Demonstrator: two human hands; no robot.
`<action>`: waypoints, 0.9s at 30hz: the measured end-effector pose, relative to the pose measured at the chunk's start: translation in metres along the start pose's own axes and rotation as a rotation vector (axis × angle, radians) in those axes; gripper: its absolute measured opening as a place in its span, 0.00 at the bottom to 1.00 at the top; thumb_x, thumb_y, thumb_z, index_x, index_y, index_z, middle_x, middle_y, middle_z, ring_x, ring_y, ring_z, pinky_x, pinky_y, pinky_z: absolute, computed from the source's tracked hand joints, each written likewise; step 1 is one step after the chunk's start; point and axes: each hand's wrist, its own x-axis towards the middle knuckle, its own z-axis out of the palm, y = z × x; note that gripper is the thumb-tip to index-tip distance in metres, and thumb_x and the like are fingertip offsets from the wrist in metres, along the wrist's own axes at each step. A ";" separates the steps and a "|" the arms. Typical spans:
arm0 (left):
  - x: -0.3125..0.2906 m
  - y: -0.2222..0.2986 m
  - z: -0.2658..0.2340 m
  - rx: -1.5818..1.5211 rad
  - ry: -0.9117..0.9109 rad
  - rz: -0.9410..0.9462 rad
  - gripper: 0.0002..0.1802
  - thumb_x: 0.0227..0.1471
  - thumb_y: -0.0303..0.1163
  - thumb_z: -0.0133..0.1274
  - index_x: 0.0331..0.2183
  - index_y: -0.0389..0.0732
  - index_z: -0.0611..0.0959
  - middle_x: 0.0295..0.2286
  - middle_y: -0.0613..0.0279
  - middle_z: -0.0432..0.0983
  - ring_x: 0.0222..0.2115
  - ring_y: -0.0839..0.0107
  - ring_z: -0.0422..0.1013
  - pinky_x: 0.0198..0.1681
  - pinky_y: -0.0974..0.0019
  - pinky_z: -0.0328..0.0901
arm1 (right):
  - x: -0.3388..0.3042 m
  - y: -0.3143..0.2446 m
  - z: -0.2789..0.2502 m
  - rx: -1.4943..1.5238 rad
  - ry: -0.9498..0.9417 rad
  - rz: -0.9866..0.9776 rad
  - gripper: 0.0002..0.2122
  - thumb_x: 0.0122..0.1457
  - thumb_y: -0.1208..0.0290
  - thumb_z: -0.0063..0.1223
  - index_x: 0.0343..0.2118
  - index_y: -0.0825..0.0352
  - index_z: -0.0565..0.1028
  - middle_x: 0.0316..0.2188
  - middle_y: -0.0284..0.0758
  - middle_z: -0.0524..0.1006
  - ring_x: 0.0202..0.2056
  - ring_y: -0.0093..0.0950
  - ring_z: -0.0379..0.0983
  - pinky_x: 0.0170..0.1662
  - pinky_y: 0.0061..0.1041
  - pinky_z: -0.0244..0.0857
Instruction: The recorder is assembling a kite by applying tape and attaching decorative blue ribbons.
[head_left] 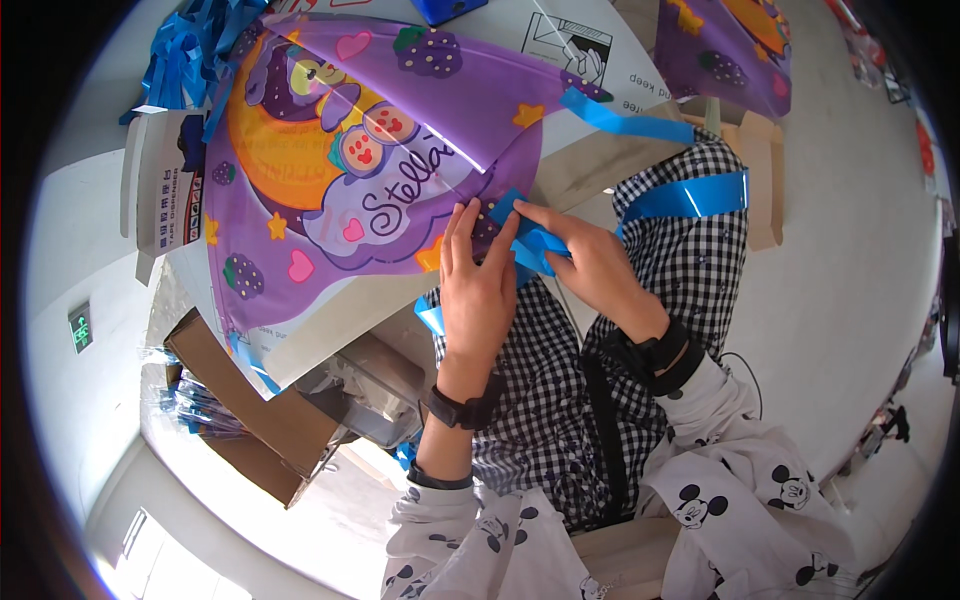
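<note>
A thin purple plastic sheet [300,190] with a cartoon animal, an orange moon and berries printed on it lies on the table before me, one flap folded over. Blue ribbon strips hang from its corners. My left hand [475,295] rests with outstretched fingers on the sheet's near edge. Beside it, my right hand [598,262] pinches a blue ribbon [538,248] at that edge, its index fingertip close to the left fingers. Another blue strip [690,198] lies across my checked lap, and one [630,122] runs off the right corner.
A bundle of blue ribbons [178,65] sits at the far left, above a printed carton [165,190]. An open cardboard box [255,395] with plastic-wrapped items stands lower left. At the far right hangs a second purple sheet [725,60]. A blue object [447,8] is at the top.
</note>
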 end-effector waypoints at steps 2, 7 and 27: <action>0.000 -0.001 0.000 -0.015 0.002 0.010 0.25 0.47 0.20 0.52 0.49 0.49 0.78 0.53 0.49 0.61 0.56 0.49 0.57 0.58 0.52 0.56 | 0.000 0.000 0.000 0.004 0.011 -0.006 0.25 0.53 0.75 0.54 0.56 0.53 0.67 0.32 0.37 0.77 0.31 0.37 0.76 0.32 0.33 0.69; 0.000 -0.002 0.001 0.004 0.006 0.014 0.25 0.46 0.20 0.52 0.49 0.46 0.78 0.53 0.50 0.62 0.56 0.50 0.58 0.56 0.53 0.58 | 0.000 0.000 0.000 -0.001 0.007 -0.005 0.26 0.53 0.75 0.54 0.56 0.53 0.66 0.31 0.37 0.77 0.31 0.37 0.76 0.32 0.33 0.69; 0.001 -0.001 -0.001 0.043 -0.005 0.019 0.25 0.46 0.21 0.53 0.49 0.44 0.77 0.52 0.52 0.62 0.56 0.51 0.58 0.55 0.53 0.61 | 0.001 0.001 -0.002 0.025 -0.045 0.024 0.28 0.51 0.77 0.53 0.58 0.52 0.64 0.31 0.39 0.76 0.31 0.39 0.76 0.32 0.35 0.70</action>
